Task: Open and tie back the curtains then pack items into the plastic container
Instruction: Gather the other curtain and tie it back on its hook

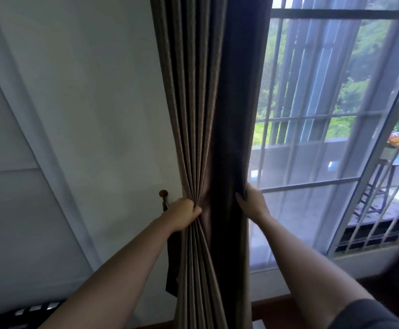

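Observation:
A brown pleated curtain (pixel 208 103) hangs gathered at the left edge of the window. My left hand (pixel 184 213) grips the bunched pleats on the curtain's left side at waist height. My right hand (pixel 250 203) wraps its fingers round the curtain's right edge at about the same height. Just left of my left hand a round wooden tieback hook (pixel 163 194) sticks out from the wall, and a dark strip of fabric (pixel 171 264), probably the tieback, hangs below it behind the curtain. The plastic container is not in view.
A sheer white curtain (pixel 312 210) covers the barred window (pixel 336 115) to the right. The white wall (pixel 86 115) lies to the left. A dark object with light stripes (pixel 15 315) sits at the bottom left corner. Dark wooden floor (pixel 276 307) shows below the window.

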### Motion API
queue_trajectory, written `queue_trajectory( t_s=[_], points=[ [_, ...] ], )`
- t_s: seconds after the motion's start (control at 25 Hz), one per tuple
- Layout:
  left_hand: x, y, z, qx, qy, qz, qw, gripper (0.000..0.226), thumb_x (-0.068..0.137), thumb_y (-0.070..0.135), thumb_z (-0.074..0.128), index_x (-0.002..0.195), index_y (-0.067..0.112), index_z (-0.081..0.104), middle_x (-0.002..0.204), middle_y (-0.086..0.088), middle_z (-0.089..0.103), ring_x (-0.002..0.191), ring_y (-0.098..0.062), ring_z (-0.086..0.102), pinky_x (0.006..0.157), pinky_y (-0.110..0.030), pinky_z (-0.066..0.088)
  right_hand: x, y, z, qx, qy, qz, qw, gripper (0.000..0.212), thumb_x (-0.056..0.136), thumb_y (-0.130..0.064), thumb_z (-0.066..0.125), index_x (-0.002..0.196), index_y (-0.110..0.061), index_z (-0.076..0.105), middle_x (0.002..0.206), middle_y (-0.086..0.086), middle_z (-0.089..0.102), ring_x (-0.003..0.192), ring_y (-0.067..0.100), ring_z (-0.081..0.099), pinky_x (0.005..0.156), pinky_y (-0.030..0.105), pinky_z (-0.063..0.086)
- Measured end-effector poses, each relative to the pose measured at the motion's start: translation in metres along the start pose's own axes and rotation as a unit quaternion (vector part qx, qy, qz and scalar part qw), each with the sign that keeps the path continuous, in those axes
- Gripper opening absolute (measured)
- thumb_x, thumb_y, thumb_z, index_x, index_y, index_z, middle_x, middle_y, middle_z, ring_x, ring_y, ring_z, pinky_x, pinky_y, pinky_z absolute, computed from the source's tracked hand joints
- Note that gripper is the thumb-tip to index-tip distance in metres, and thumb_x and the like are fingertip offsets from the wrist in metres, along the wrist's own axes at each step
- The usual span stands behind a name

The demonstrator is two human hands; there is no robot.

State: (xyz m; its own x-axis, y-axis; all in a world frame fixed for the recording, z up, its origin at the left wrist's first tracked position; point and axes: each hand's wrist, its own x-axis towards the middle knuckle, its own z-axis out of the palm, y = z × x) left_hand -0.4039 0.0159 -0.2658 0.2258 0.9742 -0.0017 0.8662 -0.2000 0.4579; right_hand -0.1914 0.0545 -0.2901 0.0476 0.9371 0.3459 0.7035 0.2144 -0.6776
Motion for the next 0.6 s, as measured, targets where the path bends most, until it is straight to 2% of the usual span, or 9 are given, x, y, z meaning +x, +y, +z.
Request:
queue_trajectory(
  t_s=[0.08, 0.16, 0.24, 0.32, 0.44, 0.52, 0.6],
  points=[
    [0.002, 0.002, -0.001, 0.01, -0.006, -0.002, 1.0, 0.044, 0.097, 0.025, 0.04, 0.055, 0.012, 0.034, 0.059, -0.002, 0.039, 0.053, -0.014, 0.038, 0.058, -0.03, 0.033, -0.021, 0.007, 0.026, 0.018, -0.029, -0.01, 0.999, 0.021, 0.084, -0.001, 0.053, 0.104, 0.0, 0.058, 0.094, 0.019, 0.067, 0.086, 0.033, 0.062, 0.062, 0.026, 0.032],
    [0.005, 0.004, -0.003, 0.021, -0.012, -0.001, 1.0, 0.044, 0.098, 0.025, 0.039, 0.056, 0.012, 0.034, 0.06, -0.002, 0.038, 0.053, -0.014, 0.037, 0.056, -0.031, 0.032, -0.043, 0.006, 0.049, 0.052, -0.047, -0.02, 0.997, 0.018, 0.086, 0.0, 0.054, 0.102, 0.0, 0.062, 0.092, 0.012, 0.067, 0.081, 0.02, 0.059, 0.057, 0.014, 0.032],
    [0.008, 0.006, -0.003, 0.022, -0.021, -0.001, 1.0, 0.045, 0.098, 0.027, 0.038, 0.056, 0.012, 0.033, 0.06, -0.002, 0.039, 0.054, -0.014, 0.037, 0.057, -0.03, 0.032, -0.061, 0.004, 0.069, 0.065, -0.064, -0.04, 0.995, 0.019, 0.087, 0.002, 0.053, 0.103, 0.002, 0.063, 0.095, 0.013, 0.066, 0.082, 0.018, 0.058, 0.06, 0.006, 0.033],
    [0.009, 0.008, -0.002, 0.016, -0.024, 0.0, 1.0, 0.046, 0.099, 0.027, 0.038, 0.056, 0.012, 0.032, 0.06, -0.002, 0.039, 0.053, -0.014, 0.037, 0.057, -0.03, 0.031, -0.067, 0.007, 0.084, 0.067, -0.082, -0.063, 0.992, 0.029, 0.086, 0.003, 0.049, 0.111, -0.003, 0.063, 0.104, 0.015, 0.067, 0.091, 0.028, 0.063, 0.068, 0.01, 0.037],
    [0.009, 0.014, -0.001, 0.005, -0.02, 0.001, 1.0, 0.047, 0.098, 0.027, 0.038, 0.054, 0.011, 0.033, 0.059, -0.003, 0.041, 0.054, -0.015, 0.04, 0.061, -0.03, 0.033, -0.064, 0.004, 0.093, 0.065, -0.126, -0.072, 0.987, 0.037, 0.086, 0.0, 0.045, 0.12, -0.006, 0.059, 0.118, 0.013, 0.06, 0.106, 0.031, 0.059, 0.087, 0.033, 0.047],
    [0.011, 0.017, 0.001, 0.006, -0.016, -0.007, 1.0, 0.044, 0.097, 0.028, 0.038, 0.059, 0.006, 0.039, 0.066, -0.005, 0.047, 0.064, -0.02, 0.046, 0.066, -0.029, 0.035, -0.068, -0.001, 0.097, 0.073, -0.144, -0.067, 0.985, 0.039, 0.086, -0.004, 0.044, 0.122, -0.006, 0.057, 0.126, 0.012, 0.053, 0.113, 0.028, 0.053, 0.096, 0.032, 0.043],
    [0.013, 0.019, 0.002, 0.001, -0.012, -0.016, 1.0, 0.036, 0.095, 0.031, 0.039, 0.07, 0.007, 0.048, 0.079, -0.009, 0.052, 0.077, -0.024, 0.052, 0.07, -0.029, 0.037, -0.076, -0.007, 0.099, 0.1, -0.136, -0.06, 0.984, 0.039, 0.084, -0.011, 0.04, 0.117, -0.002, 0.058, 0.12, 0.009, 0.049, 0.111, 0.026, 0.051, 0.093, 0.021, 0.036]
  ],
)
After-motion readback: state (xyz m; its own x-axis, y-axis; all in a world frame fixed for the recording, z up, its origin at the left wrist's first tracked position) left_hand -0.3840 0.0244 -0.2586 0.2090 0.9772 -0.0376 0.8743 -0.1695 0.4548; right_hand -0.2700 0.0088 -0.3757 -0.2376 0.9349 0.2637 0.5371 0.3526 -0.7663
